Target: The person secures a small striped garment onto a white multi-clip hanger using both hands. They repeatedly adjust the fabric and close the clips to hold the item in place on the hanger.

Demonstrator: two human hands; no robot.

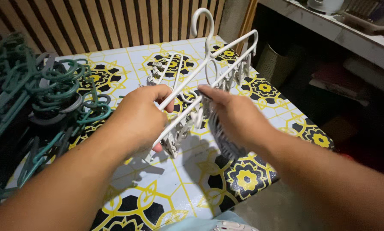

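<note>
A white plastic clip hanger [226,53] with a hook on top and several pegs dangling from its bars is held tilted above the patterned table [127,64]. My left hand [142,117] grips the lower end of its frame. My right hand [232,113] reaches in from the right, fingertips on a peg near the middle of the frame. A dark striped piece of cloth [226,143] hangs below my right hand; what holds it is hidden.
A pile of green and grey plastic hangers [50,98] fills the table's left side. A second white clip hanger [168,70] lies flat behind. A slatted wall [93,21] stands at the back. A shelf [354,30] and dark floor lie right of the table edge.
</note>
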